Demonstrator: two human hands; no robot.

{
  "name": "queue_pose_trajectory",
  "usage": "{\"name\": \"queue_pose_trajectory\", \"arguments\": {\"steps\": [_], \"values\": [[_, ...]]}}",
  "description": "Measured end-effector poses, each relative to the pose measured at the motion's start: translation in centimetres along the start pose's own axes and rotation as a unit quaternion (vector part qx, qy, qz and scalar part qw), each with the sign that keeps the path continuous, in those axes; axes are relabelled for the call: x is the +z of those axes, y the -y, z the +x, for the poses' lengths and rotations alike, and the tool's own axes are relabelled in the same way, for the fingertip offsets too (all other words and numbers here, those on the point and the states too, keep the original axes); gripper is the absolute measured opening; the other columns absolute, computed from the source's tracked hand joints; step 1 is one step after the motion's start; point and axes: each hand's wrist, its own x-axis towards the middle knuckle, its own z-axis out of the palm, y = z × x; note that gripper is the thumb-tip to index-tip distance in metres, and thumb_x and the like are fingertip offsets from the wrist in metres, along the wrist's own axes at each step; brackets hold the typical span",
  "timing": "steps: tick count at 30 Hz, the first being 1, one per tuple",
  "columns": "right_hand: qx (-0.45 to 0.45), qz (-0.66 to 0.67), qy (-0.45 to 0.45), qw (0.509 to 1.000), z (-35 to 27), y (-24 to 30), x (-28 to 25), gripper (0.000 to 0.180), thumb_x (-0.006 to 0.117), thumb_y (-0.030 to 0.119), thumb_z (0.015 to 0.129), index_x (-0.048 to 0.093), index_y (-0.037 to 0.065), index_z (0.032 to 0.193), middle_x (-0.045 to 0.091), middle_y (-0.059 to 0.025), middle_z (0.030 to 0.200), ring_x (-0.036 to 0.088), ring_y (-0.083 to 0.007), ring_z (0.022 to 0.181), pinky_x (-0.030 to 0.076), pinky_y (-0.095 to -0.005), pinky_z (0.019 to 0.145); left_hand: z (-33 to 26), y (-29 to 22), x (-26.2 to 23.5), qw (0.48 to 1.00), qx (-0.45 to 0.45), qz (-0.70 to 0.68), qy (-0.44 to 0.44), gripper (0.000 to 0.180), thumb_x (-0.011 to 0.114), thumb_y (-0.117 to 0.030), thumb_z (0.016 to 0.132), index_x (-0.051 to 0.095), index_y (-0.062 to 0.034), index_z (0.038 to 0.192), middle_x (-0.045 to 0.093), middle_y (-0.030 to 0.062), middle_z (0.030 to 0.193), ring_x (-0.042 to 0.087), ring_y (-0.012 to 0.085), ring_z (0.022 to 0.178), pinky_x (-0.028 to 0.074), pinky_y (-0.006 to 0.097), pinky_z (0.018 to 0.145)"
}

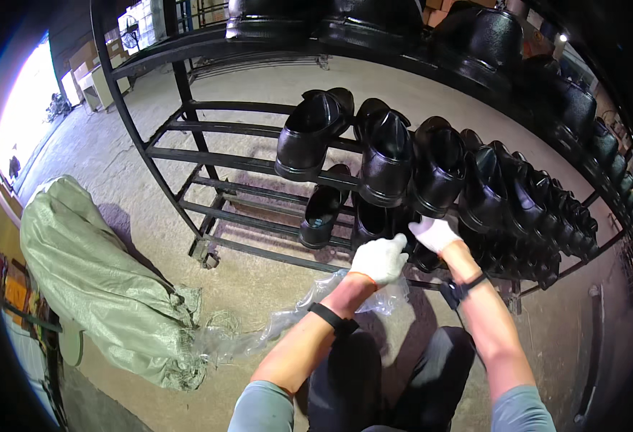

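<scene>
My left hand, in a white glove, is in front of the lower shelf with its fingers curled closed. What it holds, if anything, is hidden. Clear plastic film trails below that hand and wrist. My right hand, also gloved, is by the shoes at the rack's lower level, its fingers drawn together; anything between them cannot be made out. Just above it sits a black shoe on the middle shelf. On the lower shelf, a black shoe stands nearest my left hand, and another stands farther left.
The black metal rack carries rows of glossy black shoes, with more on its top shelf. A stuffed pale-green woven sack lies on the concrete floor at left. A caster supports the rack's near left corner.
</scene>
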Motion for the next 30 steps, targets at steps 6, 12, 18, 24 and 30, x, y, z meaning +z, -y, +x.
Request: {"name": "queue_pose_trajectory", "arguments": {"steps": [6,12,18,24,30], "values": [[-0.251,0.215,-0.097,0.939,-12.6,3.8,-2.4,0.067,0.087,0.009,0.076,0.070,0.004,0.141,0.071,-0.0156,0.137,0.071,-0.0341,0.124,0.058,-0.0420,0.107,-1.8,-2.7,-3.7,0.892,0.044,-0.449,0.013,0.065,0.081,-0.032,0.101,0.053,0.0026,0.148,0.075,0.0137,0.117,0.075,0.0265,0.103,0.060,0.041,0.094],[-0.270,0.106,-0.047,0.956,-11.9,3.6,-6.2,0.022,0.077,0.006,0.085,0.083,0.007,0.106,0.078,-0.0139,0.098,0.077,-0.0272,0.092,0.061,-0.0353,0.083,-7.4,5.5,-0.8,0.985,0.167,-0.048,-0.021,0.012,0.070,-0.019,0.105,0.069,-0.0084,0.108,0.069,0.0108,0.101,0.072,0.0304,0.091,0.059,0.041,0.082],[0.035,0.536,-0.009,0.843,-11.8,-3.2,-6.6,0.026,0.065,-0.001,0.096,0.079,-0.008,0.118,0.084,-0.0172,0.112,0.083,-0.0280,0.100,0.069,-0.0429,0.087,-7.1,5.3,-11.8,0.958,-0.094,-0.199,-0.184,0.014,0.070,-0.013,0.106,0.070,-0.0013,0.098,0.066,0.0046,0.080,0.061,0.0125,0.073,0.054,0.034,0.070],[0.030,0.524,-0.087,0.847,-3.1,2.2,1.4,0.023,0.068,0.005,0.101,0.080,-0.005,0.118,0.081,-0.0084,0.111,0.073,-0.0157,0.092,0.060,-0.0358,0.083,-4.1,4.8,-7.4,0.996,0.019,0.028,-0.084,0.037,0.072,-0.032,0.101,0.072,-0.0080,0.129,0.078,0.0256,0.100,0.076,0.0466,0.094,0.060,0.056,0.085],[-0.134,-0.065,-0.154,0.977,12.3,1.6,10.8,0.056,0.057,0.038,0.110,0.064,0.005,0.154,0.064,-0.0219,0.158,0.056,-0.0466,0.147,0.038,-0.0521,0.131,0.6,3.7,-1.6,0.994,0.023,0.060,-0.089,0.021,0.065,-0.029,0.105,0.071,-0.0131,0.117,0.078,0.0213,0.093,0.076,0.0463,0.092,0.058,0.060,0.080]]}}
